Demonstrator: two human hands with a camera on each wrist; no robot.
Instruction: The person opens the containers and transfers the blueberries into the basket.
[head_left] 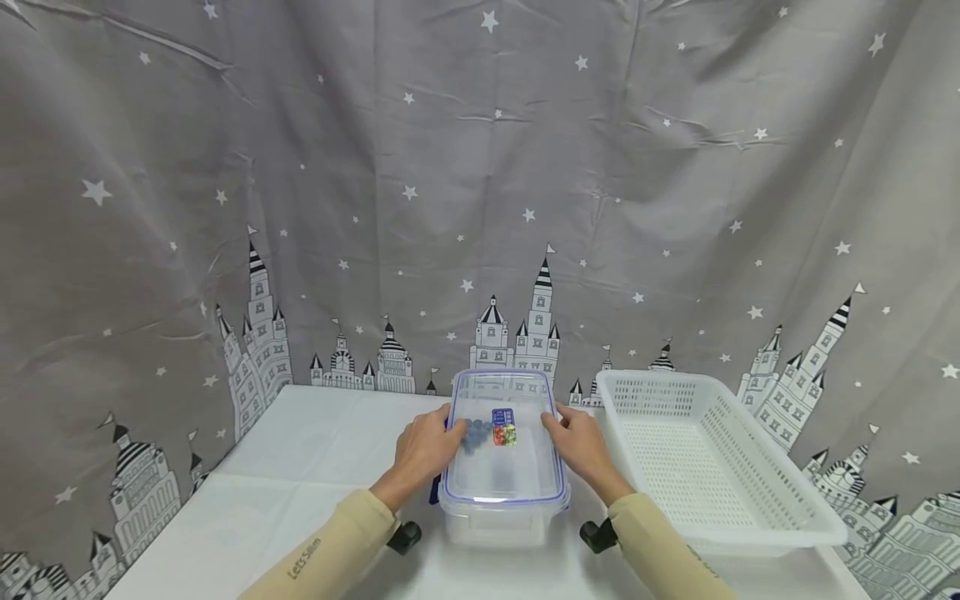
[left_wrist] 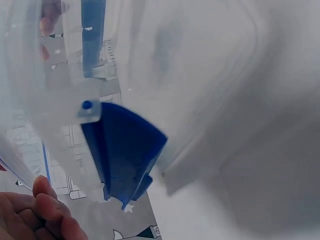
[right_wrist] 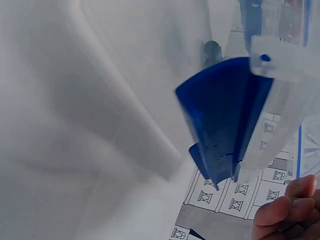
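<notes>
Clear lid [head_left: 525, 475], probably light, stiff and slick: long edges gripped between my left hand [head_left: 427, 443] and right hand [head_left: 581, 442], best held there, mid-side, evenly.

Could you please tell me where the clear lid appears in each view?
Head: clear lid at centre, between left hand and right hand.
Left wrist: clear lid along left side, blue latch hanging from its edge.
Right wrist: clear lid along right side, with another blue latch.
Shared landmark: the castle-print curtain behind.
</notes>
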